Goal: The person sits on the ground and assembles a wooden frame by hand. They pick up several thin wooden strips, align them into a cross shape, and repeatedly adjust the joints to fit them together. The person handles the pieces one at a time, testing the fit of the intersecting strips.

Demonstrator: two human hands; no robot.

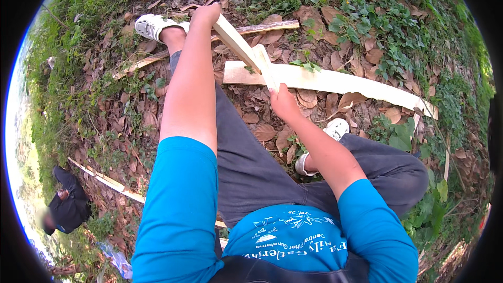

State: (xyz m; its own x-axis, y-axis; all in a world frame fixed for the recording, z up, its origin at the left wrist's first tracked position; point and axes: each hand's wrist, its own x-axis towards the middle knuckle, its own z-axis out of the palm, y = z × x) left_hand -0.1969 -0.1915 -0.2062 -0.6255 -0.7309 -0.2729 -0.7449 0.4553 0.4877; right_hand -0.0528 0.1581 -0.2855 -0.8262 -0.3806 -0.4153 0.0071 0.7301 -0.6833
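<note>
My left hand [206,14] is stretched far out and closed round the upper end of a pale, squared wooden strip [237,43], which slants down to the right. Closer to me, my right hand [284,102] grips the lower end of a shorter pale wooden piece [265,63]. The two pieces meet at an angle between my hands; whether they are joined cannot be made out. Just beyond my right hand, a wide, pale plank [325,79] lies on the leaves, its left part passing behind the shorter piece.
A rough-edged wood strip [267,27] lies beyond, near my left shoe [152,26]; my right shoe [335,129] is below the plank. Another long strip [107,181] rests at the left. Farther left is a person in dark clothes [76,204]. Dry leaves and green plants cover the ground.
</note>
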